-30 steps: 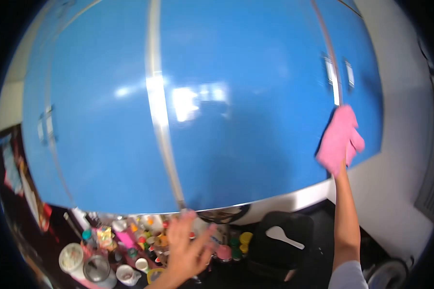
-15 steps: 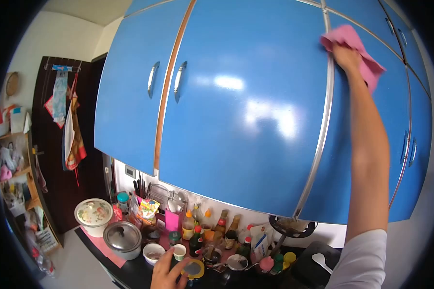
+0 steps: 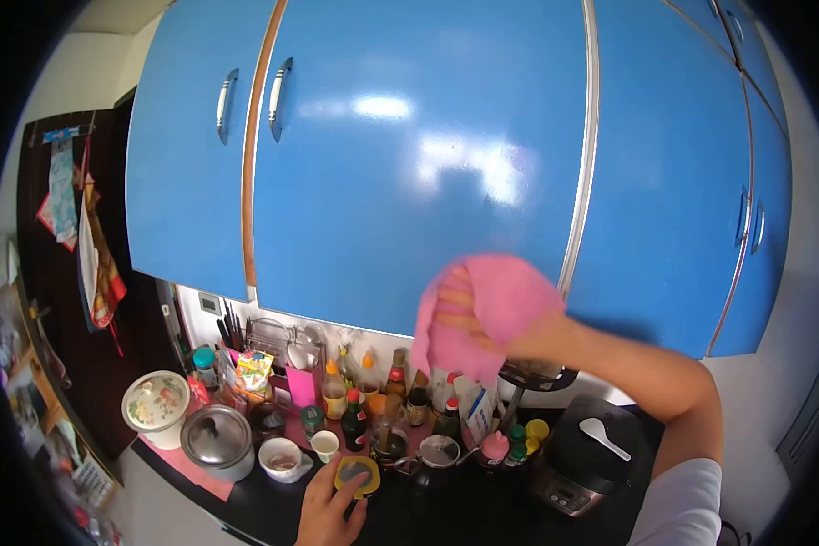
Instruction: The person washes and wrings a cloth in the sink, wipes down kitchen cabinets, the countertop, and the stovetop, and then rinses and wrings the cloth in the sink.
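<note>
A pink cloth [image 3: 519, 296] is in my right hand [image 3: 469, 314], which is raised in front of the lower edge of the blue cabinet doors [image 3: 428, 182]. The fingers are wrapped into the cloth, and part of it drapes over them. Whether the cloth touches the door is unclear. Low in the view, my left hand [image 3: 329, 505] has its fingers apart and holds nothing. It is beside a yellow-rimmed round container [image 3: 358, 475] on the black counter, near a small pale cup [image 3: 325, 445].
A floral lidded pot [image 3: 156, 403], a metal pot [image 3: 217, 437] and a white bowl [image 3: 282, 460] stand at the left. Several bottles line the wall. A black rice cooker [image 3: 587, 455] with a white rice paddle [image 3: 605, 439] is at the right. An open-looking dark door [image 3: 45, 182] holds hanging cloths.
My right hand has come down and leftward with the pink cloth, from high beside the metal strip. The view has shifted, and my left hand stays low above the counter.
</note>
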Available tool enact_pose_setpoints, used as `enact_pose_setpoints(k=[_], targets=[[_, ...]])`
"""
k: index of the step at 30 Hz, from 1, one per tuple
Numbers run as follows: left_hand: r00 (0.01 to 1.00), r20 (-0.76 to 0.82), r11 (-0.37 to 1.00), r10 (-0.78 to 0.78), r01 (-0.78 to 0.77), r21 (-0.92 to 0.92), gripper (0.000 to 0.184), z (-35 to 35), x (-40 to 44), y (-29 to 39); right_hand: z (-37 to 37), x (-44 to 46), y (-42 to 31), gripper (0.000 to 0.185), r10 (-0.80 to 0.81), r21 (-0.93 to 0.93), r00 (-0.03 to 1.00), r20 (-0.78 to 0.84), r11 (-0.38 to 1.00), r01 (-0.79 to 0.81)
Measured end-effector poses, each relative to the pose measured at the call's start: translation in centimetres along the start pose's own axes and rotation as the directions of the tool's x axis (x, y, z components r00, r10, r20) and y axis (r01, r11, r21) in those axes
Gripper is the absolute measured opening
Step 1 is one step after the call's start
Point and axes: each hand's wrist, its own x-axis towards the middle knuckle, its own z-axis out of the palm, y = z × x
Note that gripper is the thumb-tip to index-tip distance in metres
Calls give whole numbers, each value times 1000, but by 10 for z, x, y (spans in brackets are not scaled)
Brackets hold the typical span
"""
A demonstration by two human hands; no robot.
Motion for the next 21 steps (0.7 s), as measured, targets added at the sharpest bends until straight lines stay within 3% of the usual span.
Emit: enact_pose_setpoints(k=[2,3,4,5,7,9,10,11,12,13,14,15,16,17,18,20,21], targets=[[999,-35,1000,-8,8,14,41,5,0,9,-41,33,14,51,275,-253,954,-116,921,-297],[996,-90,1000,3,-5,-17,43,10,-3,11,-43,45,48,49,248,-243,887,-390,901,-358],[990,-138,999,9,-15,-45,45,12,-8,13,-47,61,85,48,209,-200,748,-630,887,-416],[987,-160,999,4,-11,-41,48,13,-8,17,-80,86,108,45,421,-329,780,-463,735,-592],[987,-160,999,-31,26,-29,46,7,-10,23,-156,122,153,51,-5,-563,791,-612,706,-431],[982,-180,998,-55,53,-16,45,4,-15,22,-202,155,200,42,-348,-609,511,-786,580,-541],[976,-191,994,-106,106,-11,44,3,-19,20,-204,164,173,42,-359,-605,498,-789,590,-534],[969,-191,987,-157,158,-8,42,0,-23,18,-205,165,121,45,1,-498,611,-791,579,-646],[970,-185,987,-160,162,-5,42,-2,-27,14,-202,165,92,49,372,-414,626,-685,508,-756],[967,-164,981,-195,195,-16,41,-4,-29,9,-172,182,137,36,-13,-593,727,-687,588,-550],[964,-148,975,-223,221,-29,41,-4,-29,2,-149,173,73,33,79,-471,838,-540,797,-379],[966,-156,979,-206,202,-38,41,-3,-27,-7,-96,175,88,32,-336,-728,739,-583,620,-292],[971,-149,982,-186,180,-55,40,-2,-26,-18,-54,169,64,36,-300,-618,706,-642,747,-244],[977,-132,985,-168,161,-65,40,-3,-28,-29,-16,156,59,42,-315,-647,834,-453,760,-65],[977,-94,981,-189,183,-69,39,-1,-29,-43,-10,158,74,42,-312,-658,835,-453,749,-78],[973,7,962,-230,229,-146,39,-16,-22,-61,-13,146,116,38,-331,-783,844,-422,602,-156],[993,-47,990,-112,107,-94,38,-27,-16,-73,-15,136,136,36,-335,-830,850,-407,525,-191]])
